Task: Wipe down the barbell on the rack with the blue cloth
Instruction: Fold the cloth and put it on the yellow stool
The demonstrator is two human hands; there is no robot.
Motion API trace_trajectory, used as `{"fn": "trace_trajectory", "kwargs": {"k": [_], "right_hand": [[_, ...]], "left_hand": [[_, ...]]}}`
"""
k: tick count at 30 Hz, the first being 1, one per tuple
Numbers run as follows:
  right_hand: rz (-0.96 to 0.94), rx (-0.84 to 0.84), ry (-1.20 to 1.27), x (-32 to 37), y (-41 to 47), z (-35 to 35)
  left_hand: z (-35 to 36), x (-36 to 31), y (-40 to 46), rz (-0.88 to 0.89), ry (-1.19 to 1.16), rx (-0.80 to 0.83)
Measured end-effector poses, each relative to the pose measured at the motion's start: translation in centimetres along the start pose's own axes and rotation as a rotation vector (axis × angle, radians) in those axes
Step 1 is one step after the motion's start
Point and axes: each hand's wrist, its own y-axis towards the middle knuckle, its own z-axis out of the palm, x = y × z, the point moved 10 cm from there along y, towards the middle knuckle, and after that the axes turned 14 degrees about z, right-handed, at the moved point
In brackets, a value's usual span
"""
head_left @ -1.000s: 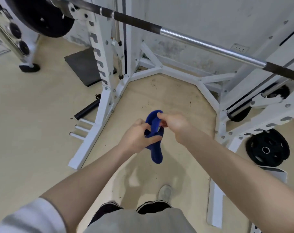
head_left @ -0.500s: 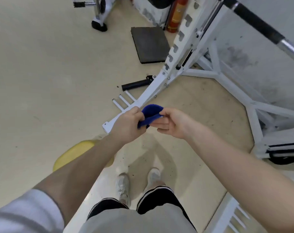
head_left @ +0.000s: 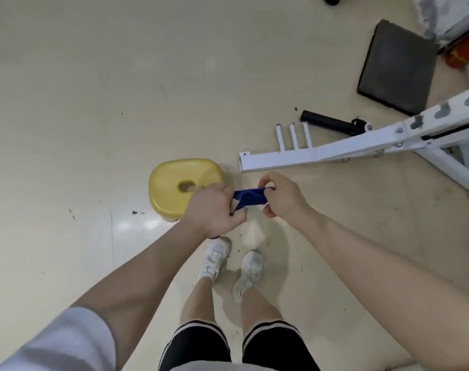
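Blue cloth (head_left: 248,198) gripped between left hand (head_left: 214,208) and right hand (head_left: 280,195).

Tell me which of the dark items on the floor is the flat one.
The dark square mat near the top right lies flat; the black cylindrical bar beside the white rack frame is round and long.

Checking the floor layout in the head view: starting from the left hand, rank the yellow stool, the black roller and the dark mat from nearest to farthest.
From the left hand:
1. Yellow stool, right beside and behind the hand.
2. Black roller, up right, by the white frame.
3. Dark mat, far upper right.
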Motion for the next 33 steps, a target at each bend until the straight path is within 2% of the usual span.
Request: {"fn": "trace_trajectory", "kwargs": {"k": [2,4,7,11,17,25,28,33], "right_hand": [[-0.004,0.058,0.089,1.3,1.9,2.8],[-0.028,0.098,0.165,2.9,3.5,5.1],[-0.053,0.137,0.308,5.4,5.2,7.7],[-0.048,0.164,0.397,6.6,6.6,10.0],[0.031,0.101,0.216,2.9,11.3,13.3],[0.263,0.277,0.196,-3.9,17.0,20.2],[0.278,0.268,0.229,-4.1,19.2,21.0],[0.169,0.281,0.382,-0.4,22.8,20.9]], "left_hand": [[0.6,3.8,-0.7,-0.073,0.047,-0.019],[0.3,7.7,-1.3,-0.104,0.032,-0.104],[-1.6,11.8,-2.1,-0.071,0.096,-0.253],[-1.8,14.1,-3.0,-0.041,0.152,-0.272],[5.4,17.2,-2.7,-0.051,0.137,-0.205],[16.0,21.2,-4.2,-0.077,-0.032,-0.046],[16.7,23.4,-3.3,-0.192,-0.159,-0.034],[14.7,28.3,-0.2,-0.445,-0.243,-0.189]]}}
